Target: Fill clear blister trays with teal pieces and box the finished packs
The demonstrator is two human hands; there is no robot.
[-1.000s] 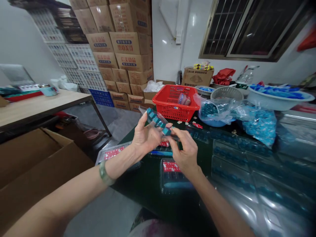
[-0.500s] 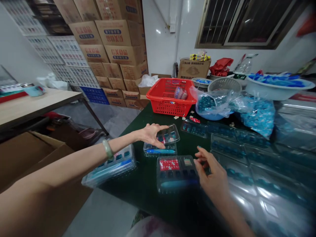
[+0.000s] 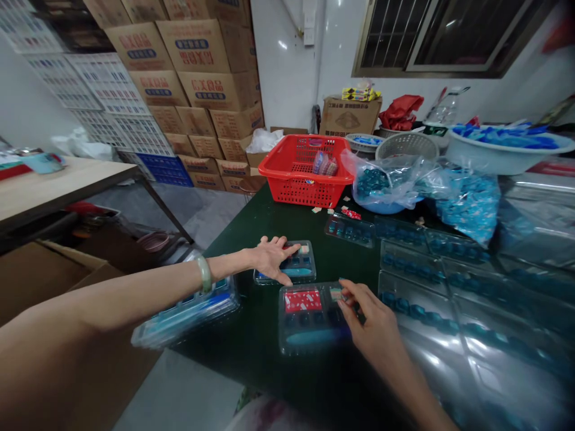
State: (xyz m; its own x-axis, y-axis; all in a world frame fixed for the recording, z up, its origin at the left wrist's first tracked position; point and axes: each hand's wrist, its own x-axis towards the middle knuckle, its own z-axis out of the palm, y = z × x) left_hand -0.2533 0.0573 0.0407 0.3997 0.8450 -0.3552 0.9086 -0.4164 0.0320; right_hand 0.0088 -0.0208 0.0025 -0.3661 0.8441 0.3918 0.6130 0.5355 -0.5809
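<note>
My left hand (image 3: 272, 260) lies with fingers spread on the farther clear plastic tray (image 3: 306, 261), pressing on its top; a bright blue pen-shaped piece shows along the front of that tray. Nearer me sits a second plastic tray (image 3: 287, 320) with a red patterned packet (image 3: 303, 301), a small beige piece (image 3: 336, 294) and a long blue piece (image 3: 314, 337). At its upper right corner is my right hand (image 3: 371, 317), thumb and forefinger apart, fingertips at the tray's edge. Under my left forearm, a stack of filled trays (image 3: 193, 320) stands at the table's left edge.
Rows of clear trays with blue pieces (image 3: 417, 311) cover the right side of the dark green table (image 3: 251, 341). Behind are a red basket (image 3: 309, 191), bags of blue pieces (image 3: 469, 203) and a pale basin (image 3: 507, 152). An open carton (image 3: 58, 263) stands at lower left.
The clear lid that my left hand held tilted over the farther tray now lies down on it, with the hand flat on top. My right hand has moved left to the nearer tray's corner.
</note>
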